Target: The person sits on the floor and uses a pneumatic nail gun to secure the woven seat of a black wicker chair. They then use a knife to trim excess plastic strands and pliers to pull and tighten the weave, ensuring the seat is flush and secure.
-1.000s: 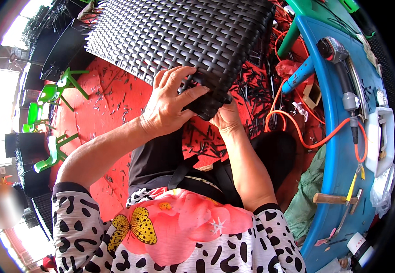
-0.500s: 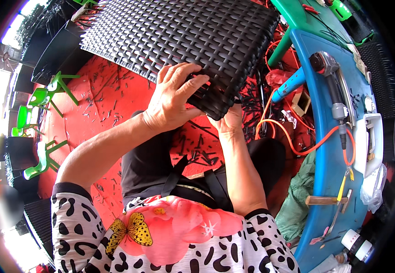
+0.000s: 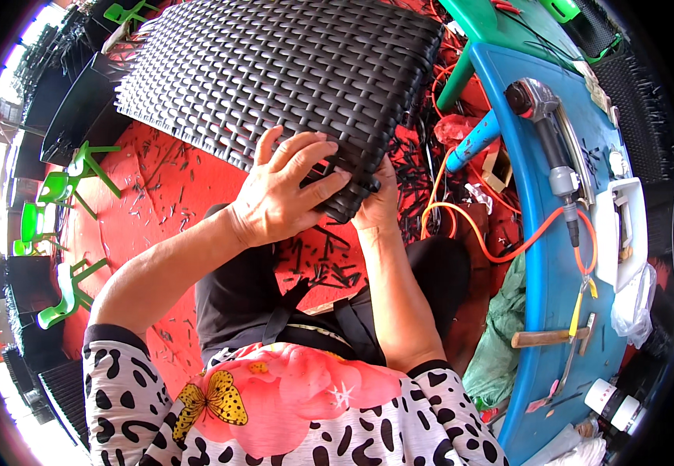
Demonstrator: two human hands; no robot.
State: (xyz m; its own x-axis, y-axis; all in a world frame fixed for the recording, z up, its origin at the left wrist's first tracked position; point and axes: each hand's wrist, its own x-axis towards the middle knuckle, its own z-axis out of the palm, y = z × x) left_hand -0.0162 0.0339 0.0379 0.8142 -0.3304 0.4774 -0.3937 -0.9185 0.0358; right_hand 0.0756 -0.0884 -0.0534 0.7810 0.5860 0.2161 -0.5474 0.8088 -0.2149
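Note:
A dark woven wicker panel (image 3: 275, 66) stretches from the top of the view down to a narrow corner in front of me. My left hand (image 3: 282, 182) is closed over that corner's left side, its fingers bent across the weave and the thumb near a dark gap. My right hand (image 3: 377, 202) grips the corner's right edge from below. Its fingertips are mostly hidden behind the panel. Whether a loose strand is pinched between the fingers cannot be seen.
A blue table (image 3: 543, 272) at right carries an angled power tool (image 3: 550, 132) with an orange hose (image 3: 496, 256), a hammer (image 3: 546, 339) and a white tray (image 3: 623, 233). Black scraps litter the red floor (image 3: 162, 198). Green chairs (image 3: 69, 287) stand left.
The panel's corner has come slightly nearer to me, both hands with it. My right hand has shifted up along the corner's right edge. The whole view has turned a little.

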